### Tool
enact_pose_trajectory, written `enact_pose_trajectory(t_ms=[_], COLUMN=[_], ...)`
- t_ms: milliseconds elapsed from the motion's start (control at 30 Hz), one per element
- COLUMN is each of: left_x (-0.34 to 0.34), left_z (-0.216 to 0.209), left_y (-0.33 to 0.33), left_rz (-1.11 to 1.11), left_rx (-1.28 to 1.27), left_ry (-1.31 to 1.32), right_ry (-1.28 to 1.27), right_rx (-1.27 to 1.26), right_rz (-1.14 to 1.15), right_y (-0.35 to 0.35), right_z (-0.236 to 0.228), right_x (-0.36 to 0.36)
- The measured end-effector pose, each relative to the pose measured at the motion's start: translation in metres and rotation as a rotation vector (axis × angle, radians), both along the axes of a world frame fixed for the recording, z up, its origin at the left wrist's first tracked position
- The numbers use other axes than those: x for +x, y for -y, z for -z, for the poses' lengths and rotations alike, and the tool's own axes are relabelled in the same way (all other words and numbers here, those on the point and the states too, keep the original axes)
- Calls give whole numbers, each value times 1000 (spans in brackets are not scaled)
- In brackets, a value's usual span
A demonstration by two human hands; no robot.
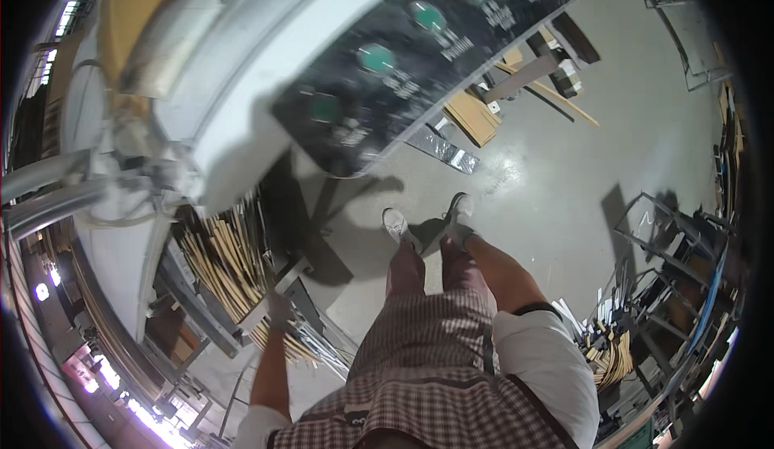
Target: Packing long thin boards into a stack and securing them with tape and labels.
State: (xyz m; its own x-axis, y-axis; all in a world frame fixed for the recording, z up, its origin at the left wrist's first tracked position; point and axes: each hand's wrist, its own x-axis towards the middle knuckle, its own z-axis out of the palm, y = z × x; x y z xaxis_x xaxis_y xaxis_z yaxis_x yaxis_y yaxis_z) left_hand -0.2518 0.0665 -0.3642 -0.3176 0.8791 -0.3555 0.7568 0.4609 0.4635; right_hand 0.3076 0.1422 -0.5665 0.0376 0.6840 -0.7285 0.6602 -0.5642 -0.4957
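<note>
My left hand (pixel 279 309), in what looks like a grey glove, is at the left beside a bundle of thin wooden strips (pixel 222 259). It is next to a pale flat piece (pixel 255 317) at the bundle's near end. Whether it grips or only touches that piece is unclear. My right hand (pixel 458 234), also greyish, hangs low in front of my leg, near my right shoe. Its fingers are too small and blurred to read. Above both hands, a black control panel (pixel 403 86) with a row of green round buttons fills the upper middle.
A white machine body (pixel 250 86) with metal bars stands at upper left. Brown boards (pixel 473 118) and a plastic-wrapped dark piece (pixel 443 149) lie past the panel. Metal racks (pixel 669 247) and bundled strips (pixel 611 356) stand at right. Grey floor (pixel 548 231) surrounds my feet.
</note>
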Motion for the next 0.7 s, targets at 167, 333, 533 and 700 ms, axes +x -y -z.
enact_pose_trajectory(t_ms=[167, 333, 533, 700], left_x=[167, 206, 260, 292], left_z=[83, 96, 132, 135], left_y=[173, 207, 167, 101], left_rz=[391, -310, -701, -810], left_rx=[-663, -965, -770, -882], left_ry=[305, 452, 606, 692], right_ry=[318, 503, 649, 646], right_rx=[266, 210, 578, 253], right_rz=[-185, -332, -170, -149], right_y=[-52, -191, -281, -301], right_z=[117, 165, 246, 263], right_x=[75, 80, 90, 97])
